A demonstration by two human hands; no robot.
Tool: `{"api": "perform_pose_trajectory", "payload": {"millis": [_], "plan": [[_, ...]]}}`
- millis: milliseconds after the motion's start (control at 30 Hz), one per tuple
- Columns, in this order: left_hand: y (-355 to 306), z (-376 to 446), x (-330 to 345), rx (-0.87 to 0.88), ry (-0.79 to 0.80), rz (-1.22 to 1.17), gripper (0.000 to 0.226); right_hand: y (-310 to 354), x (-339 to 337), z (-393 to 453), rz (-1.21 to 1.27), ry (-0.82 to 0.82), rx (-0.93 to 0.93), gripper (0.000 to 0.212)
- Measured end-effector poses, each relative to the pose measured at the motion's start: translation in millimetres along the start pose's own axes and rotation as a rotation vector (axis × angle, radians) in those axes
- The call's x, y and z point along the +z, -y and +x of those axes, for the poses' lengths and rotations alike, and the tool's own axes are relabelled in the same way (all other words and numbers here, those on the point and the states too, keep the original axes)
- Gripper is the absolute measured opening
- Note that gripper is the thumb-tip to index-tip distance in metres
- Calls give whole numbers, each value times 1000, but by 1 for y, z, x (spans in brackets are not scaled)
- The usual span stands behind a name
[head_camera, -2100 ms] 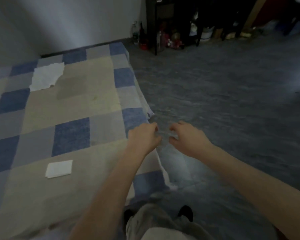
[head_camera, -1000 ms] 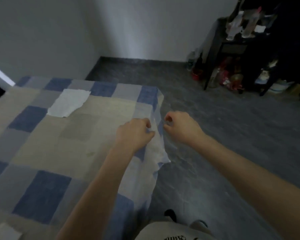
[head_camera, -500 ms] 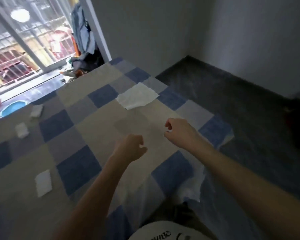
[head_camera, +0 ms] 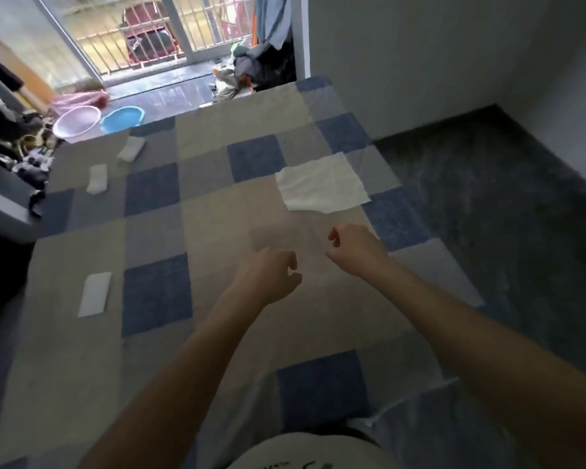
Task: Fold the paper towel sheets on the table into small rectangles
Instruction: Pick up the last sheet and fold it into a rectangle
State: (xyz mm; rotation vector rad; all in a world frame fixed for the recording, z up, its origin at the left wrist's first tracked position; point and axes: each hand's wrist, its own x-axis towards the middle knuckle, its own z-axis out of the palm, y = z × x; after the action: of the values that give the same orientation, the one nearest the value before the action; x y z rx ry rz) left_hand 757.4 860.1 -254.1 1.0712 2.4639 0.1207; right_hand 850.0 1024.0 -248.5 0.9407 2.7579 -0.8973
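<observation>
Checkered cloth covers the desk (head_camera: 156,296). Unfolded paper towel sheet (head_camera: 322,189) lies flat just beyond my right hand (head_camera: 354,250); left hand (head_camera: 271,275) sits farther back. Both hands' fingers loosely curled, holding nothing. Sheet roughly square, no clear long axis.

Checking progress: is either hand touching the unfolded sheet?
No: the left hand and right hand hover apart from the unfolded sheet, which lies flat beyond them.
</observation>
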Motion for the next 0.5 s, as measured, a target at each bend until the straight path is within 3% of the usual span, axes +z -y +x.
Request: {"api": "perform_pose_trajectory", "payload": {"millis": [500], "plan": [[-36, 51, -7, -36, 96, 101, 30, -59, 1, 83, 51, 26, 18, 17]]}}
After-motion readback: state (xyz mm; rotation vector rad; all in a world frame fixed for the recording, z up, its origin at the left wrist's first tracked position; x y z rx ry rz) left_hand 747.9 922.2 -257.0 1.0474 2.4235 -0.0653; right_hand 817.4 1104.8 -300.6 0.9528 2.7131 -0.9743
